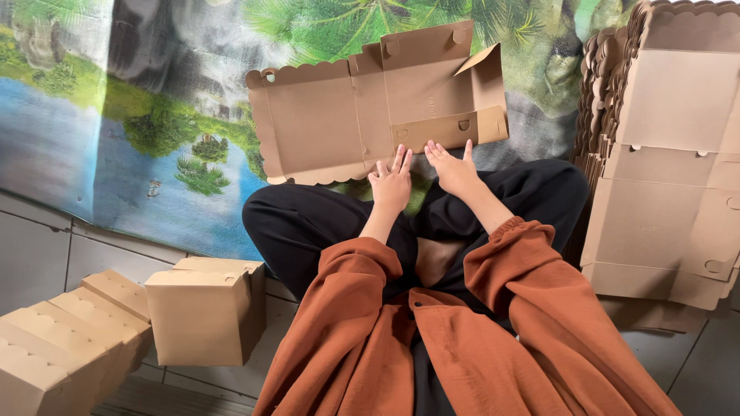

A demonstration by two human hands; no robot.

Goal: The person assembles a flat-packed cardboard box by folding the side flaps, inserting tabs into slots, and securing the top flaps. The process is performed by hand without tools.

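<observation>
A flat brown cardboard box blank (347,115) with a scalloped edge lies on the printed landscape sheet in front of my crossed legs; its right part is partly folded up into walls. My left hand (392,183) rests with fingers spread at the blank's near edge, touching it. My right hand (452,168) lies just to the right, fingers apart, fingertips at the folded near wall. Neither hand grips anything. Rust-orange sleeves cover both arms.
A tall stack of unfolded cardboard blanks (671,154) stands at the right. Several assembled brown boxes (202,312) sit on the tiled floor at lower left. The landscape-printed sheet (116,115) covers the floor ahead.
</observation>
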